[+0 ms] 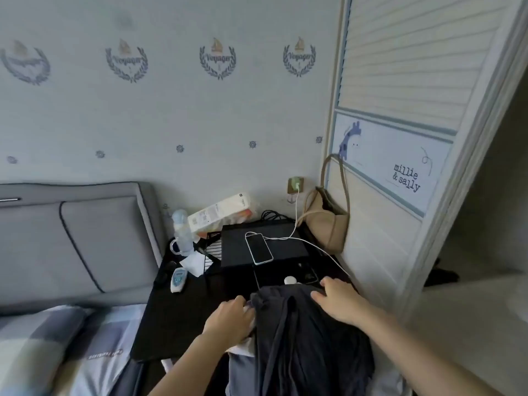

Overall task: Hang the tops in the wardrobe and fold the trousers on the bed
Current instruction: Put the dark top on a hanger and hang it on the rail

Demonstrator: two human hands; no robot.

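A dark grey garment point(308, 344) lies heaped over a pile of clothes at the near edge of the black bedside table point(177, 318). My left hand point(231, 318) grips the pile's left side, fingers curled into the fabric. My right hand point(340, 301) rests flat on top of the dark garment, fingers spread. Paler cloth point(243, 367) shows under the dark one. The bed point(57, 347) with a checked cover lies at lower left. The wardrobe's sliding door point(400, 138) stands at right, with a dark opening point(491, 195) beside it.
On the table are a phone point(259, 248) on a white charging cable, a black box point(265, 244), a baby bottle point(182, 232), a thermometer point(178, 280) and a white carton point(220, 214). A beige bag point(325, 221) leans against the wardrobe. A grey padded headboard point(85, 241) stands at left.
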